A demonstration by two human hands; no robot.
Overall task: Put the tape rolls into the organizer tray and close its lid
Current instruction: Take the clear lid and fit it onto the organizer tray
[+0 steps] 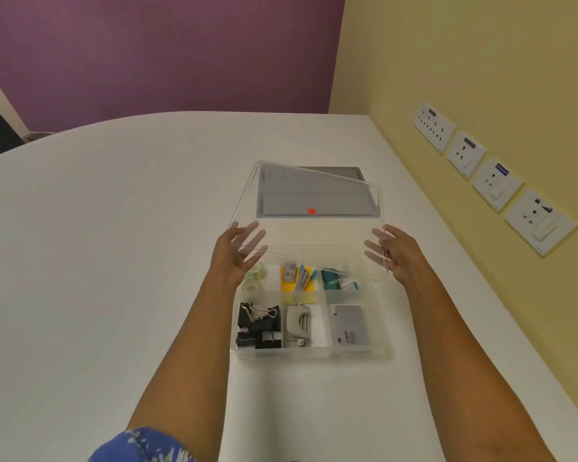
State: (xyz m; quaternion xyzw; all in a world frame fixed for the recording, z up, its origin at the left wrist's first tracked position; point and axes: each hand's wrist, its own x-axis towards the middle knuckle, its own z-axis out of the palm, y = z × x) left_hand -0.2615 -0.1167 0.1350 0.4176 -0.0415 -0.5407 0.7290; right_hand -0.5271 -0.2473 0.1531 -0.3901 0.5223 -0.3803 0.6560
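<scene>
Both hands, left hand (237, 251) and right hand (396, 253), clasp the clear lid (311, 228) by its side edges, tilted above the organizer tray (314, 353).
Tape rolls (256, 278) already sit in its far-left compartment; only lowering the lid looks left.

fingers of left hand (236, 251) and right hand (396, 253) blurred behind the clear lid (309, 228); tape rolls (255, 278) partly hidden by the left wrist; print on the grey card (351, 325) too small to read; patterned sleeve (141, 445) cut off by the bottom edge.
</scene>
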